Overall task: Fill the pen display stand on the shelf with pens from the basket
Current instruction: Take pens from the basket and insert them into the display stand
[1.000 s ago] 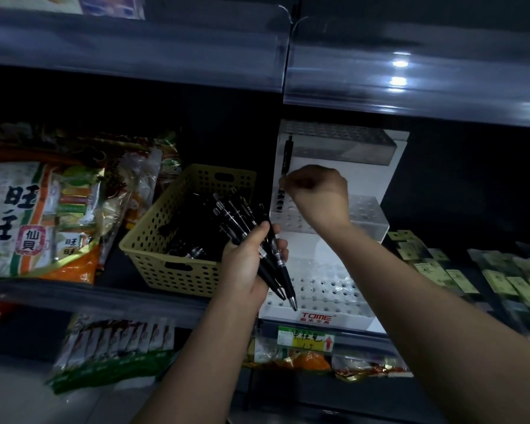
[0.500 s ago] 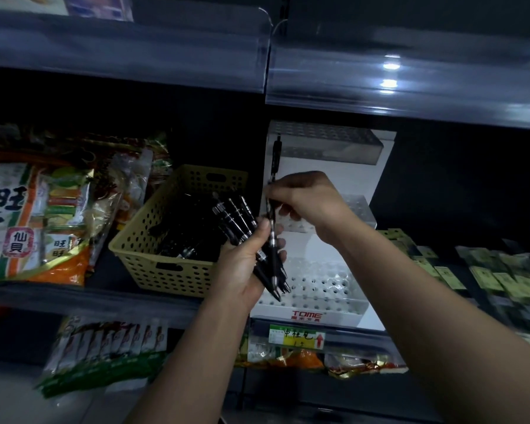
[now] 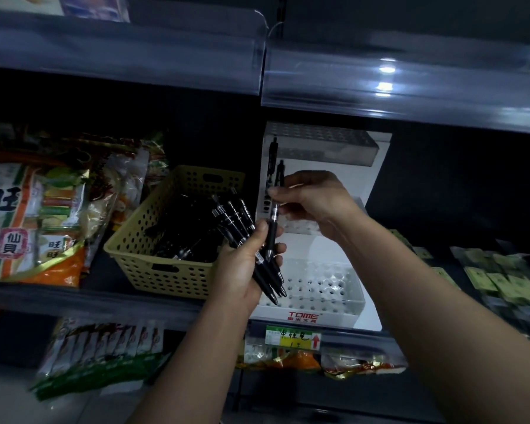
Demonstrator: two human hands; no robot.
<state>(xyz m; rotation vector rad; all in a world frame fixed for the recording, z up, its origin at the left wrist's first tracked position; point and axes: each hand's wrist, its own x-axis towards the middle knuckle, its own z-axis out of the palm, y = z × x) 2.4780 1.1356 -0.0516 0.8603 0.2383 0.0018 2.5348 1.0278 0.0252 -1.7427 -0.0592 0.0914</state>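
A white tiered pen display stand (image 3: 328,289) with clear perforated trays stands on the shelf. One black pen (image 3: 271,157) stands upright in its middle tier at the far left. My left hand (image 3: 242,264) grips a bundle of black pens (image 3: 245,224) in front of the stand's lower tier. My right hand (image 3: 312,200) pinches a single black pen (image 3: 273,221), held upright just above the bundle, its tip still by the left hand's fingers. A yellow perforated basket (image 3: 153,264) with more black pens sits left of the stand.
Snack bags (image 3: 34,221) fill the shelf left of the basket. Small green packets (image 3: 502,280) lie to the right of the stand. A clear shelf lip (image 3: 404,84) overhangs above. More packets (image 3: 98,350) lie on the shelf below.
My right hand left the middle tier, came down to the bundle and has drawn one pen upward out of it. The left hand has stayed in place.
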